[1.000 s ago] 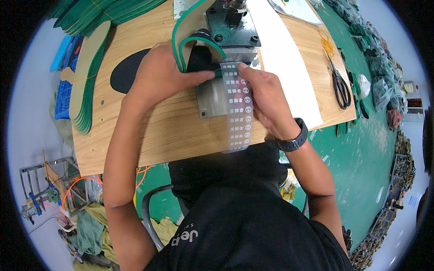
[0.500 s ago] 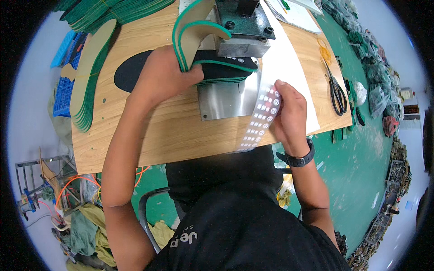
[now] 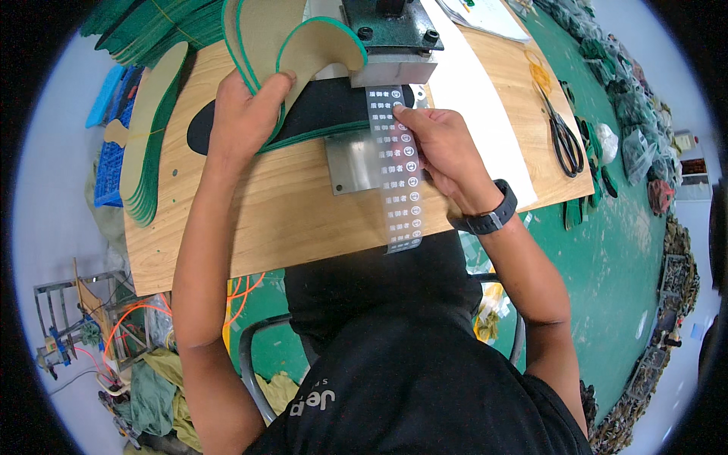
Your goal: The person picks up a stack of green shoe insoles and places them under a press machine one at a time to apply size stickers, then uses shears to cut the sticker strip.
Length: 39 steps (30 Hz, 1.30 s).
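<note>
My left hand (image 3: 246,117) is closed round several bent insoles (image 3: 322,49), tan on one face with green edges, its thumb pressing on them. Below these, a black-topped insole (image 3: 326,106) with a green edge lies partly over a metal plate (image 3: 350,171). My right hand (image 3: 444,148) pinches a clear strip of white printed transfers (image 3: 400,186) near its upper end. That end lies across the black insole, just in front of the press block (image 3: 394,72); the rest of the strip runs down past the table's front edge. Part of the insole is hidden beneath the strip.
Stacked insoles (image 3: 152,152) stand on the table's left, near a blue basket (image 3: 108,174). More green-edged insoles (image 3: 144,30) are piled at the far left. Black-handled scissors (image 3: 565,144) lie at the right beside a white sheet (image 3: 485,129). Bagged material (image 3: 633,114) lines the floor beyond.
My right hand has brought the strip left and up from beside the plate onto the black insole. My left hand has shifted left with the bent insoles, away from the press.
</note>
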Motion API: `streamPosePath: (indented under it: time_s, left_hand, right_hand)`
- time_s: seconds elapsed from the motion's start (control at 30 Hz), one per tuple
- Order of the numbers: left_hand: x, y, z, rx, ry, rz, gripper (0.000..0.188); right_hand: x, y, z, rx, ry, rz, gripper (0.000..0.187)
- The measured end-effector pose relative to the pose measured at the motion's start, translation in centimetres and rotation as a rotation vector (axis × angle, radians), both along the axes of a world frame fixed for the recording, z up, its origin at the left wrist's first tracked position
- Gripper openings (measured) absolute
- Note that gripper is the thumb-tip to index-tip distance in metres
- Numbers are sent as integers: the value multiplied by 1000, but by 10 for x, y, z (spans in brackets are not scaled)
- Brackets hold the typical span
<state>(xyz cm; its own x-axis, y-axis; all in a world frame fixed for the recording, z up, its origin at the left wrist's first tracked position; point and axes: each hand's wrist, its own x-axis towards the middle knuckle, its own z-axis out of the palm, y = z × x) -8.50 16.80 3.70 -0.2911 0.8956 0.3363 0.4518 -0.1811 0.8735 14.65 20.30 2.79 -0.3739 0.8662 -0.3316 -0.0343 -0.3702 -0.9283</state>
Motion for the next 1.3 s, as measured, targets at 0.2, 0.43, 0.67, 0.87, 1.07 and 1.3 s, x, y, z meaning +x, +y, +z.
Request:
streamPosePath:
  time_s: [0.2, 0.43, 0.67, 0.87, 1.07, 1.3]
  left_hand:
    - [4, 0, 1, 50, 82, -4, 26]
    - [11, -6, 2, -78, 339, -100, 27]
    - [20, -6, 2, -84, 554, -105, 60]
    - [17, -3, 0, -72, 584, -141, 48]
    - [12, -4, 0, -88, 380, -98, 24]
    - [-5, -3, 0, 104, -110, -44, 18]
  right_hand:
    - [-2, 0, -2, 38, -59, 0, 28]
    - [-2, -1, -7, 54, -78, 22, 30]
    - [0, -4, -4, -3, -19, 9, 29]
    - [9, -10, -4, 87, 2, -3, 20]
    - [32, -16, -2, 71, 129, -252, 20]
    - [10, 3, -3, 27, -69, 139, 26]
